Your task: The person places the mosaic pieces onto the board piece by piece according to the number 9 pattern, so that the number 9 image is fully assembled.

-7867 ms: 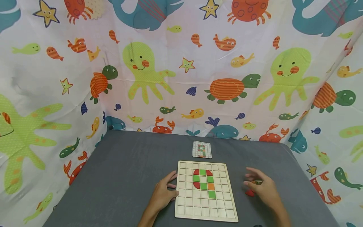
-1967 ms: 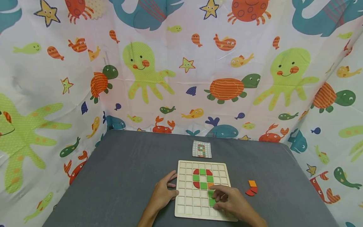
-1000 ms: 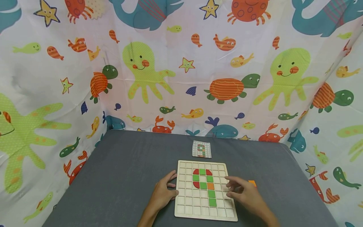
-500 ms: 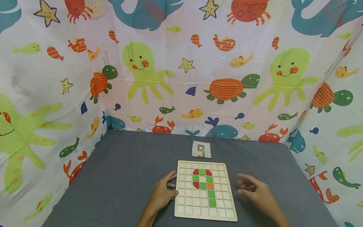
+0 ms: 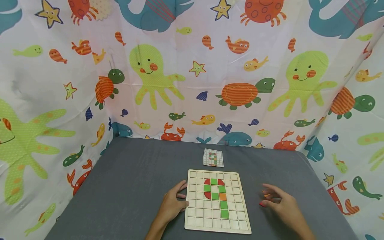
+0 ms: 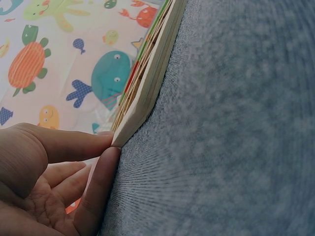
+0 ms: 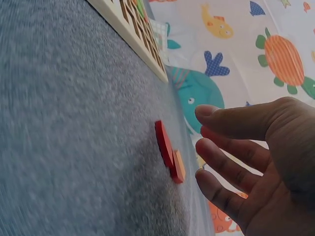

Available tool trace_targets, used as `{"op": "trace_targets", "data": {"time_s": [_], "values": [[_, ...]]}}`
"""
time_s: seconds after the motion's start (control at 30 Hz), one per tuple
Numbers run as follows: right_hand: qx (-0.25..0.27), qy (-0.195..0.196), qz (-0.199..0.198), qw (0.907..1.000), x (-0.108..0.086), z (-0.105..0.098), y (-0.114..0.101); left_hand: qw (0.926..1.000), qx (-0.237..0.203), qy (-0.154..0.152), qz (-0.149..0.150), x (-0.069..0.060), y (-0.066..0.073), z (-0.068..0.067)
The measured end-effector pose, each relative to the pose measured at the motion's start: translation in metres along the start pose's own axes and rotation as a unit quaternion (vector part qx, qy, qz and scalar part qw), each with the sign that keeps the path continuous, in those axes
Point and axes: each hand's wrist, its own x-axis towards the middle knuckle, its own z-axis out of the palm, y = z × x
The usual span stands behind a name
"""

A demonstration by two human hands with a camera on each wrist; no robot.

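Note:
A pale wooden grid board lies on the table, bearing several green square tiles, an orange square tile and 3 red rounded tiles. At its left edge, my left hand pinches the rim between thumb and finger, clearest in the left wrist view. My right hand hovers to the right of the board, fingers relaxed and parted. Close by its fingertips are loose red pieces and an orange one, apart from the hand in the right wrist view. In the head view the hand partly covers them.
A small card printed with a coloured grid pattern lies behind the board. The dark grey tablecloth ends at a curtain with sea animals, which rises at the back and both sides.
A second green tile joined the column's lower end since the oldest frame. My right hand then left the board, moving right to the loose pieces. My left hand stayed put.

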Motion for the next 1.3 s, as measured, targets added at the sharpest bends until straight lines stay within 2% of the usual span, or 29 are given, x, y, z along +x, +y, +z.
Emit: {"op": "trace_targets", "data": {"time_s": [0.23, 0.43, 0.87, 1.3], "values": [[-0.044, -0.017, 0.032, 0.9984, 0.002, -0.008, 0.006, 1.0000, -0.001, 0.001, 0.001, 0.000, 0.000, 0.000], [-0.055, -0.021, 0.035, 0.9977, 0.002, -0.012, 0.012, 1.0000, -0.003, 0.000, 0.001, 0.000, 0.000, -0.001], [-0.063, -0.057, 0.087, 0.9926, 0.005, -0.014, 0.018, 1.0000, -0.004, 0.001, -0.001, 0.000, 0.000, 0.000], [-0.079, -0.064, 0.084, 0.9913, 0.012, -0.013, 0.024, 1.0000, -0.003, 0.001, -0.002, 0.001, -0.001, 0.000]]}}
